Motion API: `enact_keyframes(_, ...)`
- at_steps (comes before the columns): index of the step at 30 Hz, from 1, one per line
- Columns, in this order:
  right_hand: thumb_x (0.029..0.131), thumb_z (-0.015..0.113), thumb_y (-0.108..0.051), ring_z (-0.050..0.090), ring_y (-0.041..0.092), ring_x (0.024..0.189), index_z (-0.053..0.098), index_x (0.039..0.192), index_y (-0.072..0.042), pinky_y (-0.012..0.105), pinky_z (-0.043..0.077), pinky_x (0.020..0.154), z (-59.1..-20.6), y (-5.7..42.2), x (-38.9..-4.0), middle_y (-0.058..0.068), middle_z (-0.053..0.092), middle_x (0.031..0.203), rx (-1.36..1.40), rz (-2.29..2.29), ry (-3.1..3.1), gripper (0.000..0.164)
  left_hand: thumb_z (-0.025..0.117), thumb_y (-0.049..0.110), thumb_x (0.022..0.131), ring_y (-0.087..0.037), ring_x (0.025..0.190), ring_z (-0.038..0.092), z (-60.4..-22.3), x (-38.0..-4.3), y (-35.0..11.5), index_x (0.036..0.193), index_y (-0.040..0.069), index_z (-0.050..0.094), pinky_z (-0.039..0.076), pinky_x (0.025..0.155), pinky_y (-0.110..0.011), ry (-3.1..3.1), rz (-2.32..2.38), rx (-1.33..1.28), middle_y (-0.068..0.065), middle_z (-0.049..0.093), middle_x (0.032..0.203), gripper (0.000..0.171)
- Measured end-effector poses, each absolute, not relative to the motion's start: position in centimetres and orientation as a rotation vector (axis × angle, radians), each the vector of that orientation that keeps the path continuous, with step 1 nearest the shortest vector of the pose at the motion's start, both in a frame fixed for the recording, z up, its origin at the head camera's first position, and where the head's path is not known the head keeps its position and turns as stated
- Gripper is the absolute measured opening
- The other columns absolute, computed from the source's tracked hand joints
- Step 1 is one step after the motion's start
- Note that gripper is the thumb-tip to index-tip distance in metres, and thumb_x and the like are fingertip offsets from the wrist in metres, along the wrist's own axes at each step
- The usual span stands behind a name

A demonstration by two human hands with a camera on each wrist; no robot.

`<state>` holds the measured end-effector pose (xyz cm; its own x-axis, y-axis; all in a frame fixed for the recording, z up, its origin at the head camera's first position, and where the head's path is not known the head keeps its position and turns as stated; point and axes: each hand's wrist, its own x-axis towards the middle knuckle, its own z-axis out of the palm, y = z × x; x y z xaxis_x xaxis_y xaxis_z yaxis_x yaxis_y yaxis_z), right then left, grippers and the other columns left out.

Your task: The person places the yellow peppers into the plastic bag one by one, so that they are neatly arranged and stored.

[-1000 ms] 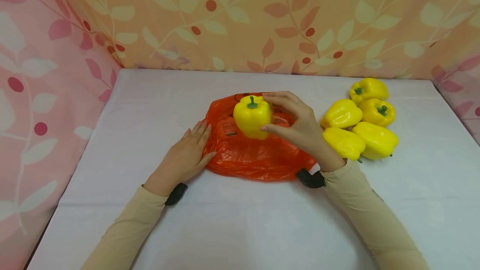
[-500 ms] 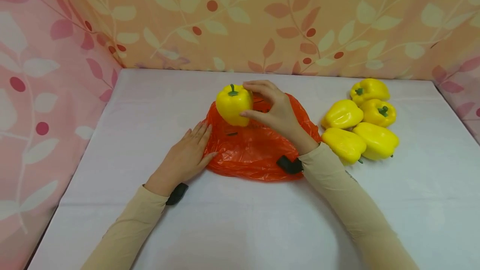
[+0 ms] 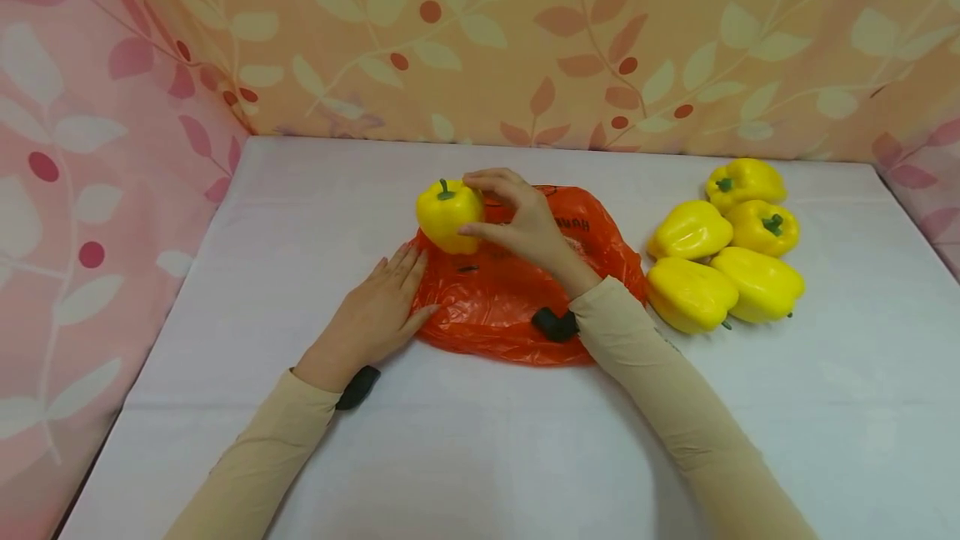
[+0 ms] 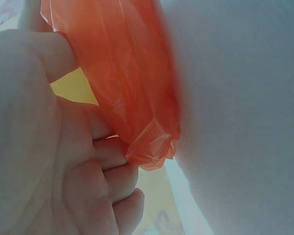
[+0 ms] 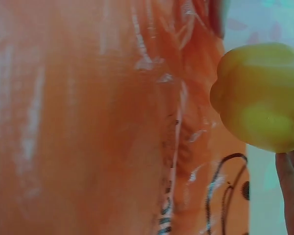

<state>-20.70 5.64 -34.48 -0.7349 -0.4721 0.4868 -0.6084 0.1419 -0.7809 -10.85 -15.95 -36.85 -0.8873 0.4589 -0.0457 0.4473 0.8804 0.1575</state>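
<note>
A yellow bell pepper [image 3: 445, 213] with a green stem is gripped from the right by my right hand [image 3: 522, 223], thumb and fingers on its side. It stands upright over the far left edge of a flat red plastic bag [image 3: 498, 298]; contact with the bag or table is hard to tell. The right wrist view shows the pepper's rounded lobes [image 5: 259, 98] beside the bag. My left hand [image 3: 378, 307] rests on the bag's left edge with its fingers stretched out. In the left wrist view, the hand [image 4: 68, 161] touches the bag's edge.
Several more yellow bell peppers [image 3: 690, 230] lie in a cluster on the white table [image 3: 450, 448], right of the bag. Floral curtains [image 3: 510, 48] hang behind the table and on its sides. A black camera strap part [image 3: 555, 324] sits under the right wrist.
My right hand has carried the bell pepper leftward across the bag, from its middle to its far left edge. My left hand has stayed on the bag.
</note>
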Motion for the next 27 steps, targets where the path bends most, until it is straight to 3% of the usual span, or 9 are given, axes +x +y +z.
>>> enact_keyframes(13, 0.076, 0.076, -0.008, 0.047, 0.019, 0.123, 0.055, 0.129, 0.000, 0.035, 0.039, 0.103, -35.8, 6.2, -21.6, 0.011, 0.050, 0.131, 1.169, 1.668, -2.483, 0.057, 0.047, 0.041, 0.097, -0.034, 0.141, 0.016, -37.1, -10.9, -16.0, 0.145, -0.008, 0.024, 0.020, 0.112, -0.048, 2.966, 0.217, 0.731, -0.023, 0.020, 0.152, 0.073)
enact_keyframes(19, 0.077, 0.075, 0.000, 0.045, 0.023, 0.124, 0.047, 0.134, 0.002, 0.043, 0.041, 0.101, -35.1, 7.0, -21.6, 0.012, 0.045, 0.132, 1.119, 1.838, -2.563, 0.064, 0.049, 0.041, 0.096, -0.034, 0.141, 0.017, -36.9, -10.8, -16.0, 0.145, -0.008, 0.023, 0.020, 0.112, -0.048, 2.969, 0.217, 0.727, -0.023, 0.021, 0.152, 0.074)
enact_keyframes(27, 0.078, 0.071, 0.008, 0.043, 0.027, 0.126, 0.044, 0.136, 0.004, 0.040, 0.037, 0.105, -35.1, 7.6, -21.8, 0.015, 0.040, 0.134, 1.121, 1.942, -2.574, 0.064, 0.051, 0.039, 0.095, -0.035, 0.141, 0.018, -36.9, -10.8, -15.9, 0.145, -0.009, 0.025, 0.021, 0.111, -0.049, 2.983, 0.222, 0.738, -0.024, 0.023, 0.151, 0.074)
